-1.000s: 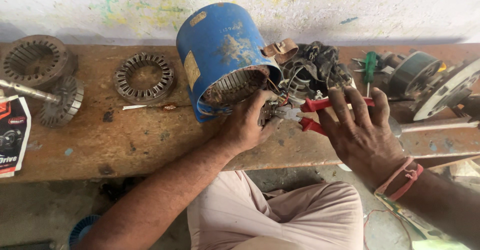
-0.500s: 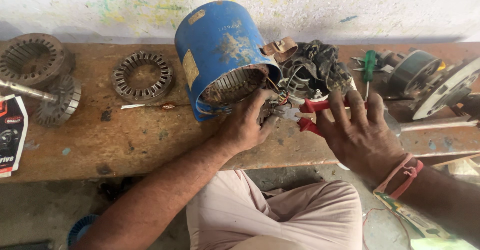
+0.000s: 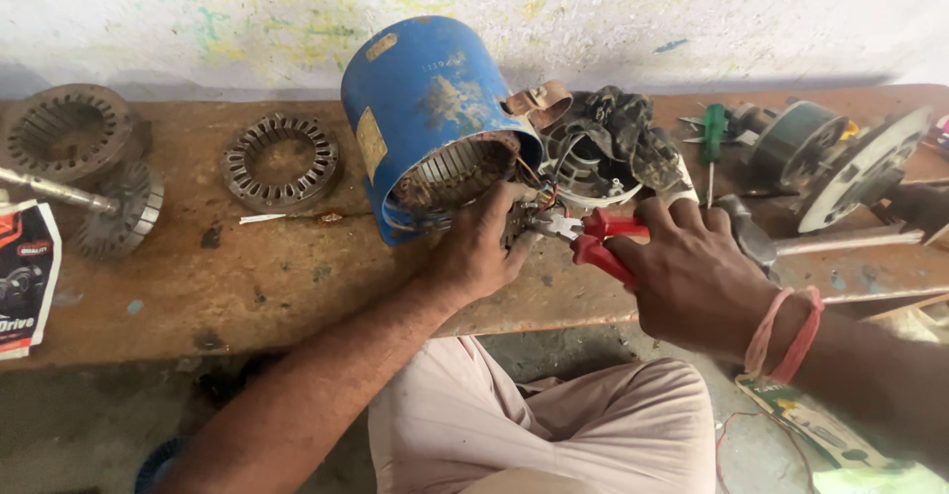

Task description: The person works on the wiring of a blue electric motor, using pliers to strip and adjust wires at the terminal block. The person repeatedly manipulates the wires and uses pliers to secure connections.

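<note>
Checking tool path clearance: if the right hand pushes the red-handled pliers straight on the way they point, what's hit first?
The right hand aims the red-handled pliers left, at the left hand. The pliers' tip would likely meet the fingers and the wires they hold first, with the blue motor housing beyond. Depth is unclear.

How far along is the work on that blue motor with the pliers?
Done: the blue motor housing lies open on the wooden bench, with loose stator rings set aside. In hand: the left hand steadies the wires at the open end, while the right hand works the red-handled pliers there. Left: the windings remain inside, and the parts are unassembled.
</note>
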